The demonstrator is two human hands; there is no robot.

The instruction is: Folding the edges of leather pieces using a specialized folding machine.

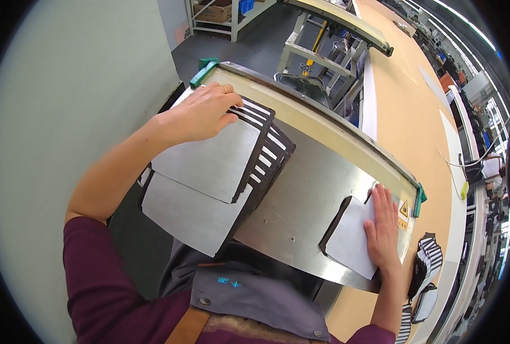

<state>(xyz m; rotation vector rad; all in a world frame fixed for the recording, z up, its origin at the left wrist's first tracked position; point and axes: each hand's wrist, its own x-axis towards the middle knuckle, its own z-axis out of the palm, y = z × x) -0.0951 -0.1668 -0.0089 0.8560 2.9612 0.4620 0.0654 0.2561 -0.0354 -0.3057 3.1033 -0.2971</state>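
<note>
My left hand [206, 113], with a ring on one finger, is curled over the far edge of a white-backed fabric panel [212, 155]. That panel has a black rim and black-and-white stripes. It lies on top of a fanned stack of similar panels [186, 209] at the left of the metal plate. My right hand [384, 226] rests flat, fingers stretched out, along the right side of a smaller white panel [351, 238] with a dark edge. Whatever is under my right palm is hidden.
The shiny metal plate [292, 200] has a raised cream strip [318, 123] along its far side, with green clamps [204, 71] at the ends. More striped pieces [430, 258] lie on the tan table at the right. A white wall [83, 86] rises at the left.
</note>
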